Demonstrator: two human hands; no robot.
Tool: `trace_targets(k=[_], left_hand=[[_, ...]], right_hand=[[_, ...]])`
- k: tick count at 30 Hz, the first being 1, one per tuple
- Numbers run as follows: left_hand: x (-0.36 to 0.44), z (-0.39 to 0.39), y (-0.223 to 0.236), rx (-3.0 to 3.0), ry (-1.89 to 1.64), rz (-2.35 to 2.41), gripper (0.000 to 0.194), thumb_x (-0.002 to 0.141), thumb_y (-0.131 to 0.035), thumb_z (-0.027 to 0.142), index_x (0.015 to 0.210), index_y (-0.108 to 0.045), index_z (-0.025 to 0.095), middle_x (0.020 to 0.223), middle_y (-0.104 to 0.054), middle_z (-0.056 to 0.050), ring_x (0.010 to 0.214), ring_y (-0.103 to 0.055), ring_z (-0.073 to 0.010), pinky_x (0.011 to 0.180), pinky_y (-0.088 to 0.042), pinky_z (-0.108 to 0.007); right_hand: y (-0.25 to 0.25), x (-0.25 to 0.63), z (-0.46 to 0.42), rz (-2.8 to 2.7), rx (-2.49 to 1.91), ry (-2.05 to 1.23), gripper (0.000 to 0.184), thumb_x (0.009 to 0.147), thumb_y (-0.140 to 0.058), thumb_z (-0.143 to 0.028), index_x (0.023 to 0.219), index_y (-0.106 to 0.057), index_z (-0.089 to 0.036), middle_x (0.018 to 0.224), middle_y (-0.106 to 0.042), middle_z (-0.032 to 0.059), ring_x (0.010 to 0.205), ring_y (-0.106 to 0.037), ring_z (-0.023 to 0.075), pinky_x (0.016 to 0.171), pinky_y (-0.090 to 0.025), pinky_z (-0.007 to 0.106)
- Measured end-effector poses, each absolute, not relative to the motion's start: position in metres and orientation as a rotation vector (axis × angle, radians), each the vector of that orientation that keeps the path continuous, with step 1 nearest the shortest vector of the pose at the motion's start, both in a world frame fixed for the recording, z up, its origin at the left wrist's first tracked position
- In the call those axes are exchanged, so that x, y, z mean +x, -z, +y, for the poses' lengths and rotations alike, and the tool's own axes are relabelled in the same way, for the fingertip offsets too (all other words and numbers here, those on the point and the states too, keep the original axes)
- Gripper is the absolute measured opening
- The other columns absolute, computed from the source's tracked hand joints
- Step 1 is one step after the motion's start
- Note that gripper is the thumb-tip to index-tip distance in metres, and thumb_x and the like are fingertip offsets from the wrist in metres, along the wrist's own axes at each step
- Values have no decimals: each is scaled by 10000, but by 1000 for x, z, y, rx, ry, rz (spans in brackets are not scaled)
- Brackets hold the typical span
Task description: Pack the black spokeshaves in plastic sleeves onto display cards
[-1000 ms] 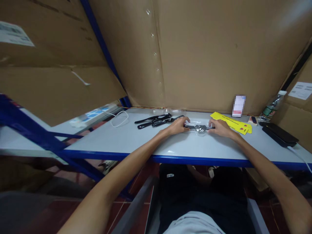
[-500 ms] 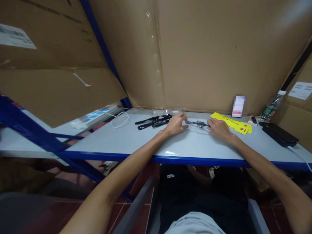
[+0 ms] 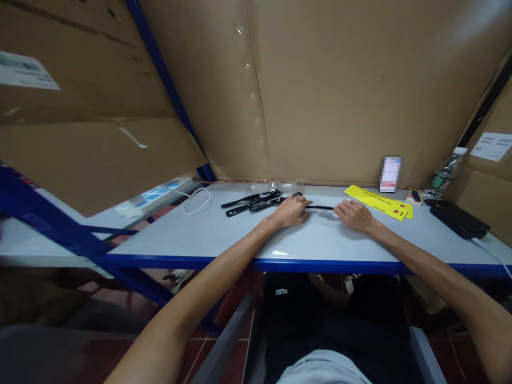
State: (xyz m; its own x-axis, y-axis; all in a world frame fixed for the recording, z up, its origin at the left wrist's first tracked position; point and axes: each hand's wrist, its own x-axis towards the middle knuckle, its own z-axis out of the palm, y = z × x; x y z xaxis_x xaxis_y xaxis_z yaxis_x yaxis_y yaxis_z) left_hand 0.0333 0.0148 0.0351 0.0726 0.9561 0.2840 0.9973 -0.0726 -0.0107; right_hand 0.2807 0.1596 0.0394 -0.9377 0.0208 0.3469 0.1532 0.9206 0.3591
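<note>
A slim, dark, bar-like item [image 3: 320, 207] spans the gap between my hands, just over the table; its kind is too small to make out. My left hand [image 3: 291, 211] is closed around its left end, fingertips bent toward it. My right hand [image 3: 353, 215] pinches the right end. Something clear and shiny glints beneath the bar. Left of my left hand lie several long black items with handle-like ends [image 3: 240, 208], overlapping one another. A short black end [image 3: 296, 194] sticks out just behind my left hand.
Yellow printed cards [image 3: 378, 204] lie right of my right hand. Behind them stands a phone [image 3: 390, 174]. A water bottle [image 3: 445, 174] and a black case [image 3: 458, 220] are farther right. A white cable [image 3: 197, 201] loops on the left. Cardboard [image 3: 320, 96] walls the back.
Both hands have shifted slightly, the right one leftward, narrowing the gap between them. The bar now looks plainer and thinner, as if turned. The black end behind my left hand has come into view.
</note>
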Motion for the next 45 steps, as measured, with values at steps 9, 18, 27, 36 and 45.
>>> trace_targets(k=[9,18,27,36,45], left_hand=[[40,14,-34,-2072,332,-1961,227,971,-572,300,1137,-694,206,1116,-649,-145,1099,-610,-325,962,-473,-462],[49,10,-40,-2015,258,-1950,183,972,-545,220,1105,-670,218,1082,-652,-145,1099,-590,-326,939,-462,-451],[40,12,-34,-2001,257,-1804,271,1001,-507,346,1070,-714,186,1345,-617,-200,1227,-551,-368,1005,-476,-521],[38,14,-32,-1977,193,-1702,260,985,-500,309,1060,-710,175,1333,-655,-192,1224,-557,-372,996,-468,-533],[46,17,-26,-2026,288,-1842,439,824,-561,140,1261,-602,136,1438,-603,-217,1376,-502,-366,1162,-357,-547]], right_hand=[[-38,277,153,-2710,-397,642,335,1018,-380,-79,1157,-673,-162,1039,-716,148,996,-586,286,778,-359,374],[-50,279,143,-2820,-496,584,321,1076,-391,-200,1230,-673,-182,1161,-711,159,1052,-625,294,772,-420,363],[-59,284,145,-2878,-404,380,555,1100,-376,-589,1108,-756,-185,1116,-754,143,1020,-658,275,843,-431,356],[-90,352,234,-2585,-1330,104,479,970,-677,-517,1226,-721,-114,1302,-719,192,1133,-661,279,827,-477,304],[-71,368,273,-2710,-1548,-62,550,747,-871,-488,1135,-746,-119,1184,-756,175,1040,-698,278,757,-500,291]])
